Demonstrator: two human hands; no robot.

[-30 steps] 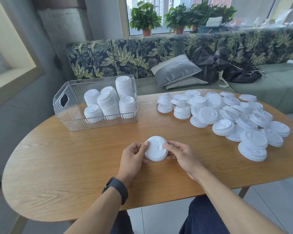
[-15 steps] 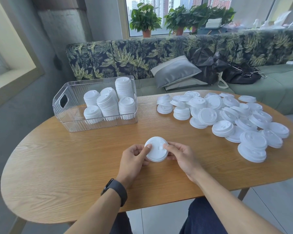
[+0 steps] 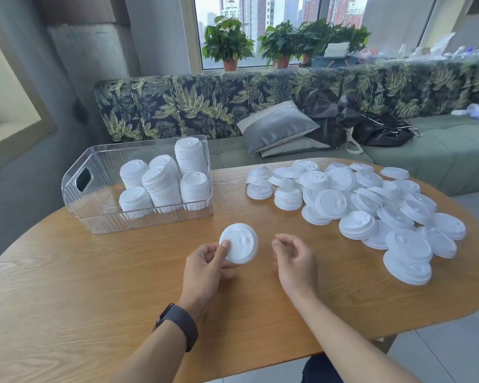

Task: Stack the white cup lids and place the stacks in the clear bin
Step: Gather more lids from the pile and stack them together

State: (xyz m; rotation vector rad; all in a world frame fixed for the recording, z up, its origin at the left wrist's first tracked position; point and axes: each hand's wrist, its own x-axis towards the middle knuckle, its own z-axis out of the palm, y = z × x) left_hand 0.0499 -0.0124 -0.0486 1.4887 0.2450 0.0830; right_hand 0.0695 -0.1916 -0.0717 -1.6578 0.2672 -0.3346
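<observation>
My left hand [image 3: 205, 265] grips a small stack of white cup lids [image 3: 239, 243] just above the table, thumb on its top. My right hand [image 3: 295, 258] hovers a little to the right of that stack, fingers loosely curled and holding nothing. The clear bin [image 3: 100, 214] stands at the back left of the table with several stacks of lids [image 3: 163, 186] inside. A heap of loose white lids [image 3: 371, 205] covers the right side of the table.
The oval wooden table [image 3: 94, 299] has bare wood in front of and left of my hands. Behind it runs a leaf-patterned sofa [image 3: 205, 106] with a grey cushion [image 3: 277, 128] and black bags [image 3: 371, 125]. A black watch sits on my left wrist.
My right hand has let go of the lid stack and drawn off to the right. My left hand alone holds the stack now.
</observation>
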